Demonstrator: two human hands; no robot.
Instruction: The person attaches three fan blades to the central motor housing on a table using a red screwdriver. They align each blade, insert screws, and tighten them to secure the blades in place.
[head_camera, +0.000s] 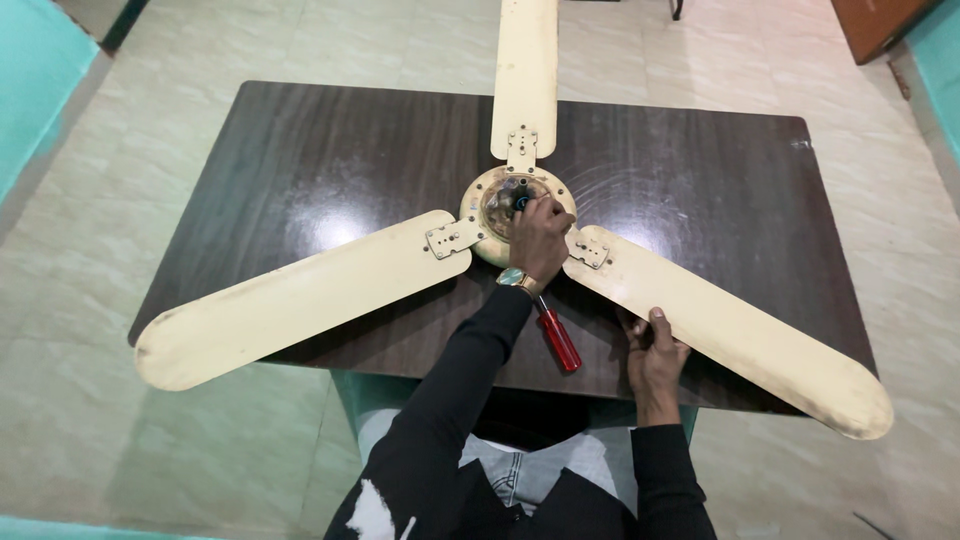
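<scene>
While the left hand (540, 238) closes over the cream fan's hub (505, 200), the right hand (655, 350) grips a smooth blade (730, 330) above the dark woodgrain table (330, 150), a red-handled screwdriver (557, 338) between them.

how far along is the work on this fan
Done: the fan lies on the table, hub opened upward. In hand: the left hand works at the hub, the right hand grips a blade. Left: all three blades remain bracketed on, and the red-handled screwdriver lies unused.
</scene>
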